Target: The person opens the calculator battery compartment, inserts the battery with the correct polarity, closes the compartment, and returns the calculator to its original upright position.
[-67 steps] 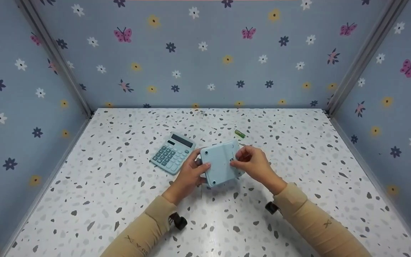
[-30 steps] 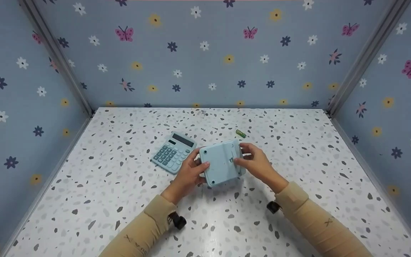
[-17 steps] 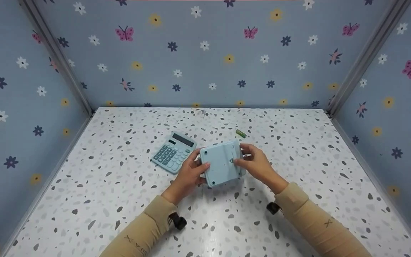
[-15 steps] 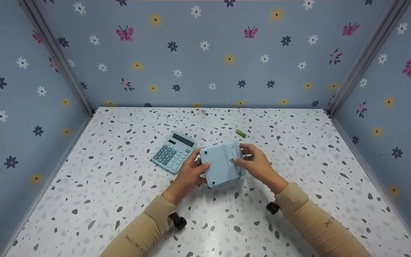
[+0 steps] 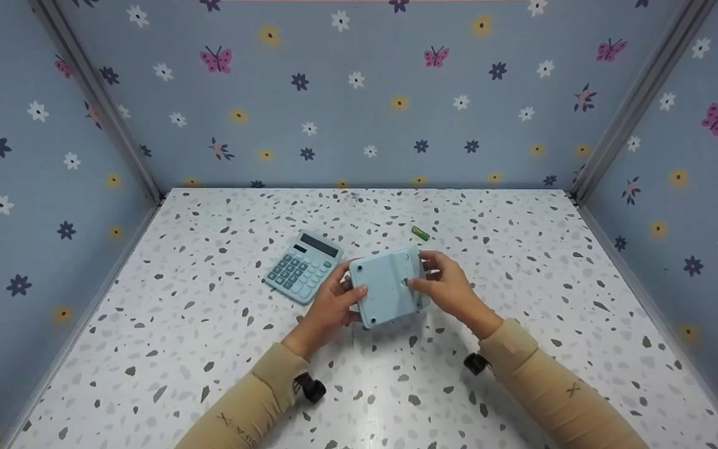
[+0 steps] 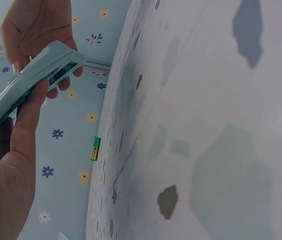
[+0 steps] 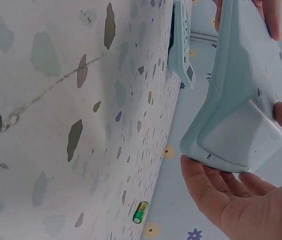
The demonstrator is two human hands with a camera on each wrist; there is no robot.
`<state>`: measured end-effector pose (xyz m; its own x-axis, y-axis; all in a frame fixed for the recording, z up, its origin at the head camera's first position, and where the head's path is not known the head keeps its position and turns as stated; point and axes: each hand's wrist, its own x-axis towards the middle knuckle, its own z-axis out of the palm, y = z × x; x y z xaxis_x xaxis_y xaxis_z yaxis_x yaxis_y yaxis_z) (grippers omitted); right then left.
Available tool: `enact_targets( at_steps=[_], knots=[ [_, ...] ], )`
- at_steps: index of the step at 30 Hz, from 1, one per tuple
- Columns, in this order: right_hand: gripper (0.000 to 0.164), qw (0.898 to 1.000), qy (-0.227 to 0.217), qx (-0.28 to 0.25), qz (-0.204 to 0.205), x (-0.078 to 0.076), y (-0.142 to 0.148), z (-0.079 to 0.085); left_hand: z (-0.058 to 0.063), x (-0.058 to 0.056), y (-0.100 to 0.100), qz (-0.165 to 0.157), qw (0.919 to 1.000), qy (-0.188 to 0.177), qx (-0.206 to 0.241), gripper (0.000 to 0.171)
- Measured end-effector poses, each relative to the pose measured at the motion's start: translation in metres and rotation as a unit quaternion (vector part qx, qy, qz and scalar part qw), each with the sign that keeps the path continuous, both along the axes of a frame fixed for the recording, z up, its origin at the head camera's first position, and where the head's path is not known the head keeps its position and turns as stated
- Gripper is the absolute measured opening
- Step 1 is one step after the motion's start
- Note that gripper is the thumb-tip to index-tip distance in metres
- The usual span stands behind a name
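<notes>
A light blue calculator (image 5: 387, 290) is held back side up above the table, dark screws at its corners. My left hand (image 5: 331, 299) grips its left edge, thumb on the back and fingers underneath. The right hand (image 5: 449, 284) holds the opposite, thicker end. Its thumb presses by a small slot in the back, and its fingers reach round the end, as the right wrist view shows with the calculator (image 7: 240, 100) and right hand (image 7: 240, 210). In the left wrist view the display end of the calculator (image 6: 31, 80) shows from the side.
A second light blue calculator (image 5: 304, 267) lies face up on the speckled table (image 5: 209, 349), just left of the left hand. One green battery (image 5: 420, 233) lies beyond the held calculator. Flowered walls (image 5: 359, 93) enclose the table at the back and both sides.
Since the oldest frame, my right fingers have spread from a curl at the calculator's edge to reach round its end. The dark spot by the thumb looks smaller than half a second ago.
</notes>
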<state>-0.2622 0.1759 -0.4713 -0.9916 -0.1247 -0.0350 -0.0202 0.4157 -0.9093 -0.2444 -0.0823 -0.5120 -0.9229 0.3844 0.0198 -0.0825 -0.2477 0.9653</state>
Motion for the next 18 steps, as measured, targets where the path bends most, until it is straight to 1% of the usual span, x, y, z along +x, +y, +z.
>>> enact_targets(
  at_steps=[5,10,18],
  knots=[
    [0.068,1.0,-0.012,-0.004,-0.001,-0.0012,0.0015,-0.0018,0.0018,0.0003,0.0006,0.001,1.0,0.0,-0.003,0.056],
    [0.07,1.0,-0.019,-0.017,0.004,-0.0026,0.004,-0.0033,0.004,0.0002,0.0011,0.01,0.9998,0.003,-0.017,0.057],
    [0.072,0.999,-0.015,-0.031,0.019,-0.0043,0.0097,-0.0063,0.004,0.0,0.0002,0.001,0.9986,0.028,-0.045,0.058]
  ],
)
